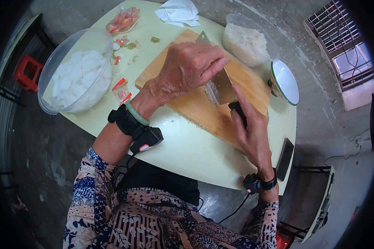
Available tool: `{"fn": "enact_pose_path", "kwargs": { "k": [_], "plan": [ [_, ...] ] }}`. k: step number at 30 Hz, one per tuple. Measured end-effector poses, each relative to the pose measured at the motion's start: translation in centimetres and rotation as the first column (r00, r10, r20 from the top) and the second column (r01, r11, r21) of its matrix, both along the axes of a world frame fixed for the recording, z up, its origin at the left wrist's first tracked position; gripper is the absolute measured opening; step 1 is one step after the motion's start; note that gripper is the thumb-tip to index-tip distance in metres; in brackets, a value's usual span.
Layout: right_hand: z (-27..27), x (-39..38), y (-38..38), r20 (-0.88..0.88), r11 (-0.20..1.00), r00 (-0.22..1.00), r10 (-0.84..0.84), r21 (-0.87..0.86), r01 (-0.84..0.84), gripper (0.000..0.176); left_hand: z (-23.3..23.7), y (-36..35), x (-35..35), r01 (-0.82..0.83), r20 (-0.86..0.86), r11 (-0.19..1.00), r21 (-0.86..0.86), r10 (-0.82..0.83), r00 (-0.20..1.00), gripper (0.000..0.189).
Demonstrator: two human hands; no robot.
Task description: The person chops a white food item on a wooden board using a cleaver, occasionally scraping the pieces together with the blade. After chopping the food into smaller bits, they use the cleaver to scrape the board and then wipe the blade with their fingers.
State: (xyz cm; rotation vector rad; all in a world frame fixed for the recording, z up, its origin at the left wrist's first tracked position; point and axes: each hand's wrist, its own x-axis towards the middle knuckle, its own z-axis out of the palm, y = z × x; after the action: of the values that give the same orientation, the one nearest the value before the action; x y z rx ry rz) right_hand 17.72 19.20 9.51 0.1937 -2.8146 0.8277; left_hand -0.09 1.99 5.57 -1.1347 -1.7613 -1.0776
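Note:
My right hand (250, 128) is wrapped round the black handle of a cleaver (225, 88), above a wooden cutting board (183, 107). My left hand (192, 66) is closed at the upper part of the blade, its fingers bent over it and partly hidden. A corner of the blade with a small hole shows beyond my left knuckles. Pale, finely cut food (212, 92) lies against the blade on the board, and my left hand covers part of that area.
Round white slices fill a clear plastic tub (106, 45) at left. Behind the board is a clear container (274, 52) of white shreds. A bowl (286, 83) tilts at right, near a dark phone-like slab (285, 159). Red-and-clear wrappers (121, 90) and tissue (178, 12) lie about.

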Motion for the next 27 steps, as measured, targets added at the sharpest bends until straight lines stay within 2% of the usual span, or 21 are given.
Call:
{"fn": "enact_pose_path", "kwargs": {
  "k": [5, 17, 20, 22, 27],
  "plan": [
    [-0.44, 0.05, -0.13, -0.022, 0.999, 1.0, 0.019, 0.049, -0.018, 0.069, 0.03, 0.18, -0.12, 0.01, -0.022, 1.0, 0.022, -0.009, 1.0, 0.014],
    [-0.01, 0.21, -0.49, 0.031, 1.0, 1.0, -0.005, -0.015, 0.006, 0.068, 0.59, -0.02, 0.11, 0.006, -0.035, 0.998, 0.069, -0.004, 0.999, 0.014],
    [-0.39, 0.21, -0.46, -0.004, 0.998, 0.999, 0.054, 0.017, -0.054, 0.067, 0.51, 0.05, 0.03, 0.006, -0.04, 0.998, 0.065, -0.004, 0.999, 0.014],
    [0.32, 0.37, -0.76, 0.087, 0.999, 0.996, -0.01, -0.041, 0.014, 0.066, 0.34, -0.01, 0.0, 0.01, -0.036, 0.998, 0.062, -0.008, 0.999, 0.014],
    [-0.03, 0.35, -0.58, 0.067, 0.999, 0.998, 0.021, -0.03, -0.019, 0.065, 0.45, 0.14, 0.01, 0.01, -0.046, 0.995, 0.095, -0.006, 0.999, 0.015]
  ]
}}
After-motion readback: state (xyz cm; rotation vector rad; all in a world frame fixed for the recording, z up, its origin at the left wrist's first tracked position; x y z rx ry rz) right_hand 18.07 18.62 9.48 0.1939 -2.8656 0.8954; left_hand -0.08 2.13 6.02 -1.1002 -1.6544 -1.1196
